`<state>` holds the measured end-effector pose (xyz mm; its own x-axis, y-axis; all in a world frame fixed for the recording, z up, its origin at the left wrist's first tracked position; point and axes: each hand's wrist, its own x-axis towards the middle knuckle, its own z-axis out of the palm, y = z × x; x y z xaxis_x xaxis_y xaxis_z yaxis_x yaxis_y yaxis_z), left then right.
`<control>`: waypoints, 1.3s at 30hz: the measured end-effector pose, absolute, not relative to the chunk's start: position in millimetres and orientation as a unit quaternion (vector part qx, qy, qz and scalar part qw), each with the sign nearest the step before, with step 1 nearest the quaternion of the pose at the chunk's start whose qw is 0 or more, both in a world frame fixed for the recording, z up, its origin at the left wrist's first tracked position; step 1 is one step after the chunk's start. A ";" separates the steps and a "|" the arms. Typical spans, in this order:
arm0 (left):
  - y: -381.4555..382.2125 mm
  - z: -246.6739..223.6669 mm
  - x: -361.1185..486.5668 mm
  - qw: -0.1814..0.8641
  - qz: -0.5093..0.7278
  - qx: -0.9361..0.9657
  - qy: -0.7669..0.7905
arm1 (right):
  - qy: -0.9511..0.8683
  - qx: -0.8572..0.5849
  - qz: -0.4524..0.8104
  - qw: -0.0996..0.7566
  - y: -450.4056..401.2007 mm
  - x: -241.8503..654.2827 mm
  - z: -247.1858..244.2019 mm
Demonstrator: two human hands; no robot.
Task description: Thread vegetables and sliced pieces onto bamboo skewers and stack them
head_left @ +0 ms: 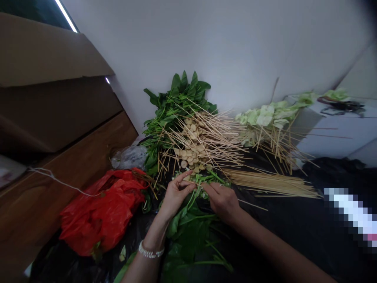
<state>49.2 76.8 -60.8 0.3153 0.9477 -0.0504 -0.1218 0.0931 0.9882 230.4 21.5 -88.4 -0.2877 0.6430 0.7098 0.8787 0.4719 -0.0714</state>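
My left hand, with a beaded bracelet on the wrist, pinches a leafy green's stem between thumb and fingers. My right hand is closed around a bamboo skewer, whose long end sticks out to the right. The two hands are close together, and the skewer's front end is hard to make out between the fingers. Below them lie loose leafy greens. Just beyond are skewers threaded with pale round slices, and cut green stems lie beside my fingertips.
Green leafy skewers are piled against the wall. Pale cabbage-like leaves on skewers stand at the back right. A bundle of bare skewers lies on black plastic. At left are a red plastic bag and a cardboard box.
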 end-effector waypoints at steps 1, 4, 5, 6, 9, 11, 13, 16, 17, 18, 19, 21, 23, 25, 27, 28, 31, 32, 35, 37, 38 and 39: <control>77.7 -60.0 48.5 0.625 0.434 0.517 0.394 | -0.779 -0.491 -0.167 0.352 23.0 233.0 -88.0; 82.8 -60.9 45.0 0.608 0.471 0.498 0.401 | -0.738 -0.530 -0.138 0.395 30.0 245.8 -84.1; 84.3 -62.5 44.0 0.598 0.483 0.491 0.409 | -0.716 -0.546 -0.122 0.418 32.7 251.0 -82.0; 84.9 -64.3 43.4 0.589 0.493 0.487 0.416 | -0.693 -0.563 -0.105 0.438 35.3 256.2 -79.8; 81.0 -67.5 44.4 0.582 0.475 0.515 0.412 | -0.642 -0.603 -0.057 0.470 41.3 269.0 -73.4; 74.0 -66.0 46.6 0.591 0.399 0.585 0.387 | -0.626 -0.614 -0.037 0.480 43.2 273.9 -70.4; 66.5 -63.0 49.1 0.581 0.284 0.682 0.341 | -0.617 -0.616 -0.027 0.489 43.8 276.2 -68.9; 59.6 -61.8 52.0 0.491 0.181 0.807 0.273 | -0.611 -0.616 -0.019 0.497 43.7 275.8 -68.8; 58.8 -62.7 52.7 0.460 0.172 0.832 0.259 | -0.612 -0.616 -0.017 0.496 43.6 275.1 -69.0; 58.5 -63.8 53.1 0.441 0.167 0.845 0.252 | -0.613 -0.615 -0.015 0.496 43.4 274.2 -69.1; 58.5 -64.8 53.2 0.440 0.164 0.847 0.249 | -0.616 -0.613 -0.015 0.494 43.1 273.2 -69.3; 58.7 -65.4 52.5 0.478 0.165 0.826 0.250 | -0.620 -0.610 -0.017 0.492 42.6 271.4 -69.5; 59.2 -63.8 50.4 0.529 0.189 0.781 0.273 | -0.623 -0.610 -0.020 0.488 42.1 270.2 -69.8; 61.2 -61.2 47.0 0.557 0.231 0.735 0.309 | -0.625 -0.612 -0.019 0.485 41.6 269.8 -70.0; 66.0 -59.8 43.2 0.565 0.289 0.695 0.338 | -0.627 -0.610 -0.015 0.485 41.1 270.3 -70.0; 69.3 -59.7 41.4 0.568 0.323 0.672 0.348 | -0.627 -0.609 -0.014 0.486 40.8 270.7 -69.7; 80.7 -60.4 37.8 0.571 0.436 0.581 0.382 | -0.619 -0.614 -0.018 0.489 39.8 271.9 -67.9; 83.9 -60.3 37.1 0.567 0.466 0.554 0.392 | -0.615 -0.617 -0.021 0.490 39.5 271.9 -67.1; 89.2 -58.6 36.4 0.582 0.505 0.490 0.408 | -0.617 -0.617 -0.033 0.487 38.6 269.9 -66.7; 89.4 -57.5 36.7 0.613 0.499 0.456 0.407 | -0.645 -0.596 -0.049 0.475 37.7 266.3 -69.0; 88.9 -57.2 37.1 0.628 0.492 0.446 0.406 | -0.666 -0.578 -0.063 0.467 37.0 263.8 -71.0; 88.3 -57.2 37.6 0.638 0.485 0.440 0.405 | -0.688 -0.558 -0.078 0.457 36.1 260.9 -73.3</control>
<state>37.6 88.3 -57.2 0.2017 0.9754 -0.0893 -0.2631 0.1418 0.9543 260.9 36.1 -73.3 0.0397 0.6966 0.7164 0.8398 0.3652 -0.4017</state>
